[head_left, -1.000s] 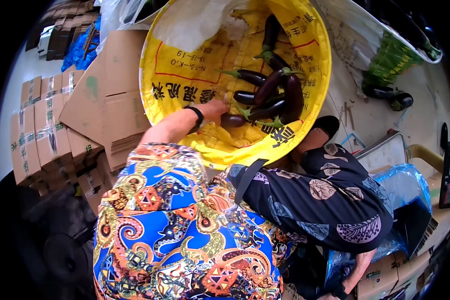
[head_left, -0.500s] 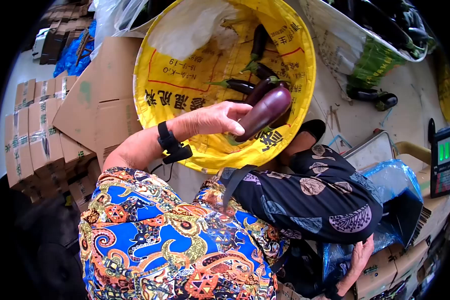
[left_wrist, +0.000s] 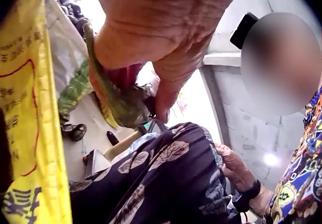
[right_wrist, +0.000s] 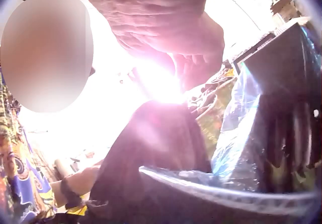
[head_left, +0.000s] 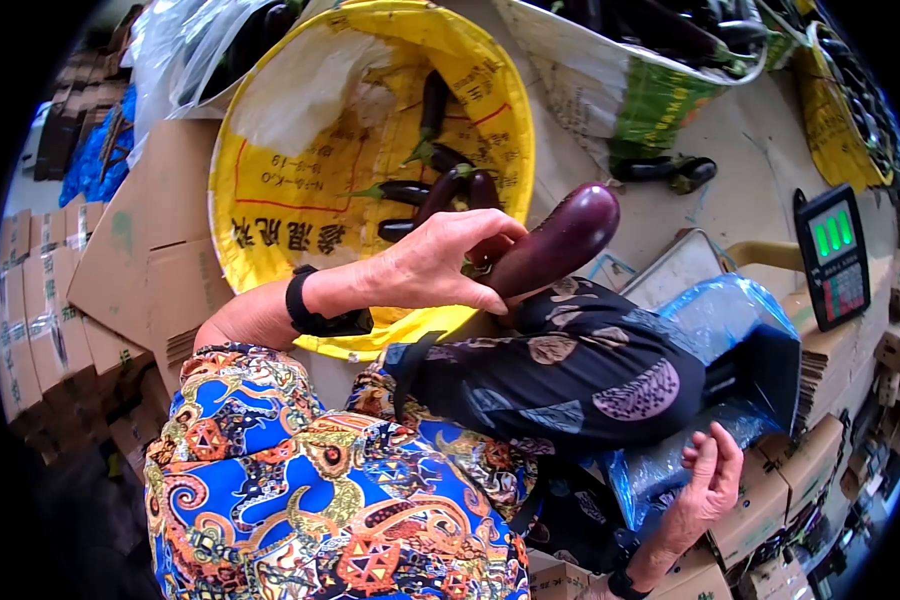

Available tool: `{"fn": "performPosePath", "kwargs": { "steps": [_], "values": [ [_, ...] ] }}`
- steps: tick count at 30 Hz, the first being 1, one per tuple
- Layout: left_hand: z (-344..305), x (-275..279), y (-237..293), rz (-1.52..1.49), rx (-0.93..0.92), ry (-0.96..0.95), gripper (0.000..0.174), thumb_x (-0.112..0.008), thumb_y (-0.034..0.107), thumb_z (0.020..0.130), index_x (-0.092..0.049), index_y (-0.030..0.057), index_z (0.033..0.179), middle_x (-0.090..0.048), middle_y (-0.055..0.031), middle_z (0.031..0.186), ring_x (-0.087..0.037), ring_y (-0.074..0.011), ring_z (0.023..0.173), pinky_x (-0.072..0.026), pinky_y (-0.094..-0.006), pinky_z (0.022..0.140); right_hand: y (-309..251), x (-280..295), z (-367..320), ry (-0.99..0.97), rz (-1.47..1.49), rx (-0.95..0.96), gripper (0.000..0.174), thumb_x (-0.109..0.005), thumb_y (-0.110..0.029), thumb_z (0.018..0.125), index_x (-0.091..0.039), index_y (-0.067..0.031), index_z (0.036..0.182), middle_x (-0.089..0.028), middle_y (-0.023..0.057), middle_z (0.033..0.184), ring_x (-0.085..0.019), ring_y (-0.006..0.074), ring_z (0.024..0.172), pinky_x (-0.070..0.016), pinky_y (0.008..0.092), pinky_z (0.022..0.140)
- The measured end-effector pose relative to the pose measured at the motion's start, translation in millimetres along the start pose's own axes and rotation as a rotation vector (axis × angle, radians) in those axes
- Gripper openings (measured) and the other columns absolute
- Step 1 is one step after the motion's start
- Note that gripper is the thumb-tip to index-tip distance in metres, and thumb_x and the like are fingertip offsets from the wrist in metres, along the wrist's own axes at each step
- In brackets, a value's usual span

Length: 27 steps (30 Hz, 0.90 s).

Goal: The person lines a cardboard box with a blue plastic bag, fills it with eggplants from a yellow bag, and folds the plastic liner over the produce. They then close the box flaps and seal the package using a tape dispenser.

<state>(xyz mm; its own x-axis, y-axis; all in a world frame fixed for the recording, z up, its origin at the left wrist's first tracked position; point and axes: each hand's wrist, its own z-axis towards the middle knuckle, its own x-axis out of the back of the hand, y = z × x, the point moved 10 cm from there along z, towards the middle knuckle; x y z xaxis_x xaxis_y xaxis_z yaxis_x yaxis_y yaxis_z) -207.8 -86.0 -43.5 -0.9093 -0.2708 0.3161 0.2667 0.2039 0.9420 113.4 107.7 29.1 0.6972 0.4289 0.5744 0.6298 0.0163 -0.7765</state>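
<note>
In the head view my left hand [head_left: 435, 262] grips a dark purple eggplant [head_left: 560, 240] at its stem end, its round end pointing up and to the right. It is past the right rim of the yellow basket [head_left: 225, 185], over my patterned trousers. The green cap [left_wrist: 121, 100] of this eggplant shows under the palm in the left wrist view. Several more eggplants [head_left: 435, 195] lie inside the yellow basket. My right hand [head_left: 708, 478] is raised beside the blue-plastic-lined box [head_left: 785, 375], fingers loosely bent and holding nothing. Dark eggplants [right_wrist: 292, 138] show in that box in the right wrist view.
A digital scale display [head_left: 832, 245] with green digits stands at the right. White sacks of eggplants [head_left: 660, 100] are at the top, with two eggplants [head_left: 665, 172] on the floor below. Cardboard boxes [head_left: 45, 310] are stacked at the left.
My left hand has picked an eggplant out of the yellow basket and carried it right, past the rim. My right hand has come up from beside the knee. The head view has turned right.
</note>
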Motion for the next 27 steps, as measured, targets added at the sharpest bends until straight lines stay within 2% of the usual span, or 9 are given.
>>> {"fn": "performPosePath", "kwargs": {
  "steps": [4,8,10,12,15,16,18,20,27],
  "values": [
    [46.8,-17.2,69.2,0.127,-0.287,-0.003,0.071,-0.09,0.015,0.065,-0.057,0.0029,0.127,-0.065,-0.0113,0.105,-0.065,-0.0243,0.091,-0.0545,-0.0332,0.078,-30.2,-23.5,9.4,-0.089,0.215,0.065,0.032,-0.065,-0.007,0.094,-0.06,0.0019,0.124,-0.067,0.0108,0.111,-0.063,0.0151,0.097,-0.0501,0.0257,0.085],
    [91.8,-61.8,150.7,0.305,-0.639,-0.021,0.072,-0.085,0.012,0.063,-0.055,0.0021,0.127,-0.062,-0.014,0.103,-0.064,-0.0341,0.091,-0.0545,-0.0407,0.076,-80.7,-42.5,31.9,-0.202,0.571,0.287,0.053,-0.072,-0.01,0.089,-0.049,0.0011,0.136,-0.058,0.0106,0.13,-0.056,0.0185,0.116,-0.0414,0.0324,0.103],
    [99.9,-97.3,184.9,0.273,-0.852,-0.066,0.073,-0.084,0.01,0.063,-0.053,0.0022,0.13,-0.062,-0.0157,0.104,-0.064,-0.0359,0.091,-0.0551,-0.0413,0.078,-66.0,-42.5,45.7,-0.198,0.754,0.189,0.052,-0.073,-0.008,0.087,-0.051,0.0004,0.134,-0.058,0.0093,0.128,-0.056,0.0185,0.115,-0.0396,0.032,0.105],
    [110.2,-110.9,204.9,0.221,-0.862,-0.056,0.058,-0.08,0.004,0.069,-0.06,0.0012,0.123,-0.063,-0.0178,0.107,-0.065,-0.0343,0.096,-0.0553,-0.0398,0.081,-51.5,-30.6,54.7,-0.17,0.898,0.149,0.054,-0.068,-0.009,0.092,-0.045,-0.0009,0.14,-0.055,0.0105,0.132,-0.055,0.0219,0.121,-0.0421,0.0368,0.109],
    [115.6,-90.9,222.1,-0.033,-0.778,-0.053,0.036,-0.075,-0.001,0.076,-0.068,0.0011,0.112,-0.066,-0.0173,0.109,-0.066,-0.0293,0.099,-0.0547,-0.0374,0.084,-25.7,-10.7,56.7,-0.14,1.067,0.114,0.055,-0.066,-0.009,0.093,-0.043,-0.0011,0.142,-0.056,0.0162,0.135,-0.055,0.0271,0.124,-0.0416,0.0418,0.11],
    [114.0,-82.4,219.5,-0.05,-0.758,-0.078,0.035,-0.071,-0.007,0.076,-0.068,-0.0009,0.11,-0.067,-0.0168,0.107,-0.067,-0.0269,0.098,-0.0543,-0.0351,0.083,-12.2,-6.2,56.2,-0.158,1.087,0.093,0.056,-0.066,-0.011,0.093,-0.042,-0.0018,0.143,-0.053,0.0192,0.139,-0.051,0.03,0.129,-0.0371,0.0467,0.113],
    [118.5,-76.3,183.9,-0.382,-0.455,-0.178,0.021,-0.056,-0.01,0.082,-0.068,-0.0058,0.099,-0.065,-0.0128,0.1,-0.064,-0.018,0.088,-0.052,-0.0287,0.078,11.8,5.4,50.5,-0.138,1.118,0.059,0.057,-0.067,-0.012,0.093,-0.042,-0.0024,0.144,-0.051,0.0212,0.141,-0.047,0.0319,0.133,-0.0322,0.0493,0.115],
    [116.9,-62.6,151.8,-0.456,-0.183,-0.113,0.019,-0.05,-0.002,0.09,-0.067,-0.0039,0.097,-0.063,-0.0088,0.096,-0.06,-0.0123,0.081,-0.0493,-0.0261,0.074,29.8,13.8,46.8,-0.141,1.143,0.063,0.059,-0.068,-0.014,0.092,-0.042,-0.0028,0.144,-0.049,0.0213,0.143,-0.044,0.0328,0.136,-0.0277,0.0495,0.117],
    [118.5,-49.3,46.2,-0.501,0.031,-0.043,0.015,-0.056,0.009,0.096,-0.067,0.0007,0.103,-0.067,-0.0035,0.097,-0.06,-0.0088,0.084,-0.0478,-0.0241,0.08,59.7,23.4,36.9,-0.206,1.249,0.063,0.067,-0.071,-0.01,0.086,-0.04,-0.0036,0.146,-0.044,0.0206,0.148,-0.038,0.037,0.14,-0.0241,0.0499,0.119]
  ]
}}
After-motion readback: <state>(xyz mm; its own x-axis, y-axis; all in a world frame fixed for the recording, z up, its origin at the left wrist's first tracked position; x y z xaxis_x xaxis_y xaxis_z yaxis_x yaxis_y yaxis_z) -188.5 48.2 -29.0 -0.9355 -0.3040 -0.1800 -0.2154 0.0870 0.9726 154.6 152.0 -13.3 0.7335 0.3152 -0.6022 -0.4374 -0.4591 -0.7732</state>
